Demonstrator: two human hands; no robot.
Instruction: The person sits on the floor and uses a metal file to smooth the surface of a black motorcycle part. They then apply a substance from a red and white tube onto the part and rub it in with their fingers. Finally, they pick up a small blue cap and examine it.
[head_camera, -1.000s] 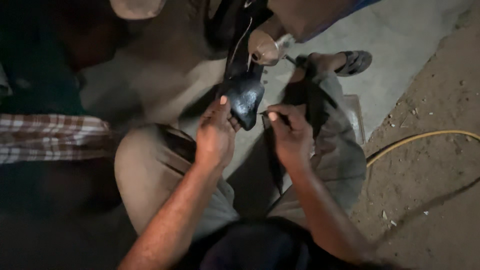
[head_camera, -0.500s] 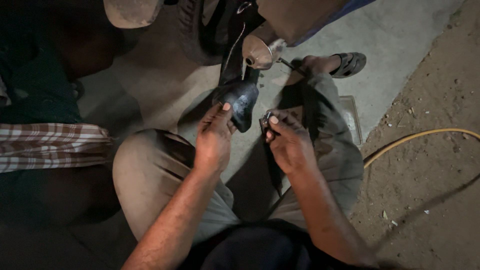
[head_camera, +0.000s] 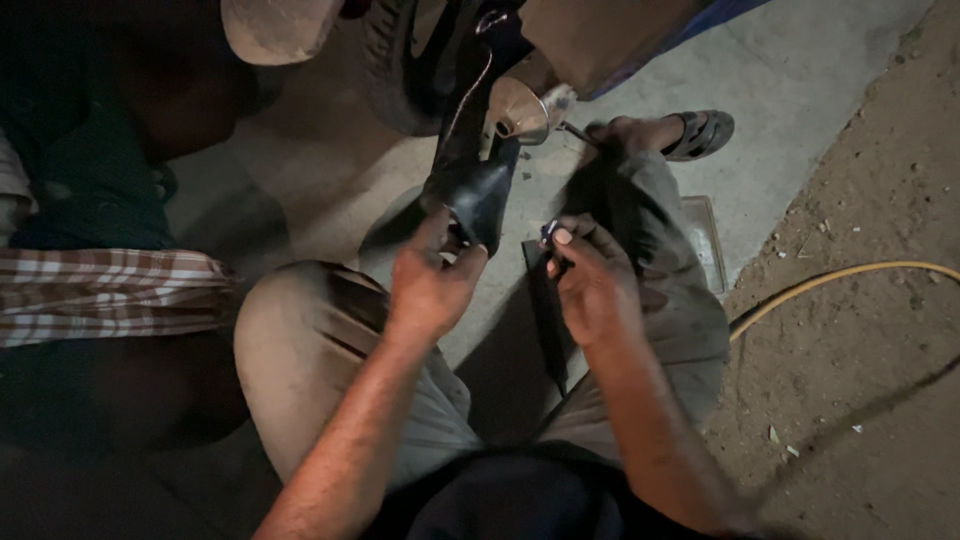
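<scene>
Left hand (head_camera: 428, 288) gripping black flap (head_camera: 478, 195); right hand (head_camera: 590, 285) pinching small fastener (head_camera: 548, 232) at three o'clock. Best kept steady, aligned squarely.

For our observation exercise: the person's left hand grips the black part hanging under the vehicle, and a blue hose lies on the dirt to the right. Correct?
Not quite. The hose is yellow, not blue, as the head view shows. The left hand does grip the black part.

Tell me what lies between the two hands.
In the head view, the lower tip of the black part hangs above the gap between left hand and right hand; below it only bare concrete floor shows.
</scene>
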